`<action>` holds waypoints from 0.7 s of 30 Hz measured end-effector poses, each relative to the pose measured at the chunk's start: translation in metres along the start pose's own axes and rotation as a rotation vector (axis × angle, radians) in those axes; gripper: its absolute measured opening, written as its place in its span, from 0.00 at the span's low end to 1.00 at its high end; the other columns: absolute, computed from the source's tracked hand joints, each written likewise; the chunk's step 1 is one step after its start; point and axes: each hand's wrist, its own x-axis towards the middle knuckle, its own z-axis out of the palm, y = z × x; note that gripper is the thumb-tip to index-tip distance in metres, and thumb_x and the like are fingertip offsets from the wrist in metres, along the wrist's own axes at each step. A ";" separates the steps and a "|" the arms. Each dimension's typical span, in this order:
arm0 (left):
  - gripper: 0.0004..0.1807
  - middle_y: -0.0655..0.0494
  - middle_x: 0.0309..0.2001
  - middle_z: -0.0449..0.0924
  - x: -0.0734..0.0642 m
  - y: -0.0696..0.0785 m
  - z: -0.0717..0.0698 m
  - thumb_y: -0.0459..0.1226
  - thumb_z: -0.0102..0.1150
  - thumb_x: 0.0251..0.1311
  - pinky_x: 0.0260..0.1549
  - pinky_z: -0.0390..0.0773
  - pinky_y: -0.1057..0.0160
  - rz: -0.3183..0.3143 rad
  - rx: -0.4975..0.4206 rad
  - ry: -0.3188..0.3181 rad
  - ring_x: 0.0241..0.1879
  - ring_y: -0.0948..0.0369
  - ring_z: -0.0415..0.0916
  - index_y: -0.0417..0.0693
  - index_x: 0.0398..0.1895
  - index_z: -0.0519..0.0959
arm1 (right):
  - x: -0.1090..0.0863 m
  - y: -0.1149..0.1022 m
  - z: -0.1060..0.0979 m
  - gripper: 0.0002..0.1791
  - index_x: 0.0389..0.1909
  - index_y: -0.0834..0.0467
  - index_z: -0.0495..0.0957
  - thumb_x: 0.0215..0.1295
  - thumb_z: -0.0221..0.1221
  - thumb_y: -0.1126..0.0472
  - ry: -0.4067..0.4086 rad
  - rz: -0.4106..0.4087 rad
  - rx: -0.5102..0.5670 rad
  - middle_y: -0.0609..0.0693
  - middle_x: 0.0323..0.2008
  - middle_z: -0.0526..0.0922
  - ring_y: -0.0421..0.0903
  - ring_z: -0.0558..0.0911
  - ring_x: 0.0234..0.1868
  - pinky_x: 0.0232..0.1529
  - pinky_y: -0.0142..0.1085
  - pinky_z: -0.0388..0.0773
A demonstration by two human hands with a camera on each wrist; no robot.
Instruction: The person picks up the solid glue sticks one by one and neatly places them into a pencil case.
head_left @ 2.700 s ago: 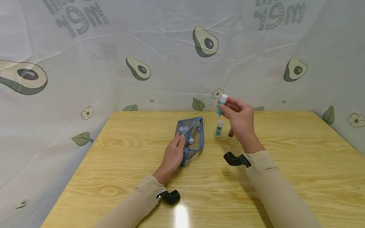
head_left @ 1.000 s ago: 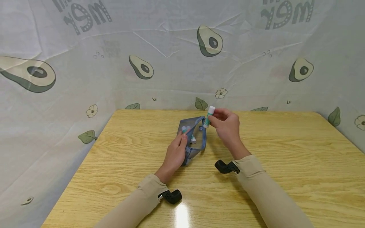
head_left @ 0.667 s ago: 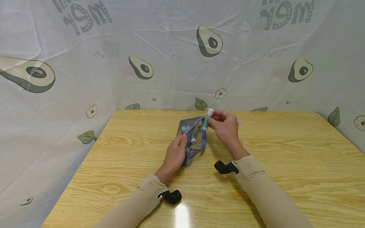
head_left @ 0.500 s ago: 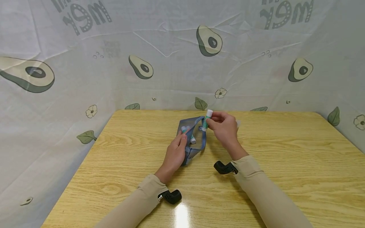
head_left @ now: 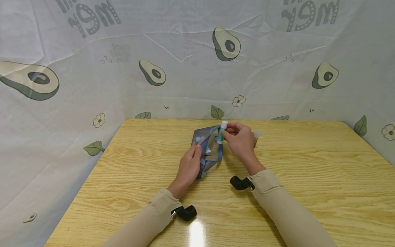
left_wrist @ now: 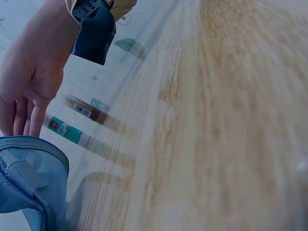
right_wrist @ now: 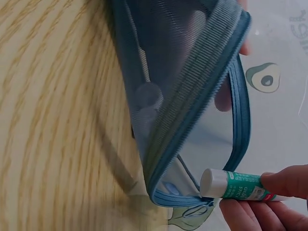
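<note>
My left hand grips the near side of a blue-grey mesh zip pouch and keeps its mouth spread. Inside the pouch are white-capped glue sticks, partly hidden by the mesh and fingers. With thumb and fingertips, my right hand pinches another glue stick, green-labelled with white ends. Its lower end is right at the zipper edge, tilted slightly; in the right wrist view that end overlaps the opening's corner by the zip pull.
Behind my right hand a clear-and-brown tube peeks out. The left wrist view shows a glue stick and a brown-labelled tube upright on the wooden table. A printed curtain hangs along the back.
My right hand has carried the glue stick left and down from above the standing glue stick to the pouch's mouth. My left hand keeps its grip on the pouch.
</note>
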 end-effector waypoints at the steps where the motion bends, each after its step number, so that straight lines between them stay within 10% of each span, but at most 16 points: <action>1: 0.28 0.48 0.86 0.52 0.001 0.000 0.000 0.55 0.35 0.86 0.81 0.56 0.36 -0.005 -0.003 0.001 0.85 0.44 0.49 0.62 0.81 0.68 | 0.000 0.001 0.001 0.17 0.58 0.63 0.85 0.72 0.67 0.60 0.000 -0.006 -0.006 0.62 0.48 0.90 0.52 0.91 0.46 0.38 0.24 0.82; 21: 0.26 0.50 0.86 0.52 0.015 0.000 -0.010 0.55 0.36 0.86 0.81 0.57 0.36 -0.016 -0.027 -0.018 0.85 0.44 0.51 0.69 0.80 0.69 | 0.003 0.003 0.020 0.19 0.60 0.67 0.84 0.73 0.66 0.61 -0.039 -0.001 -0.154 0.64 0.48 0.90 0.58 0.91 0.49 0.50 0.48 0.90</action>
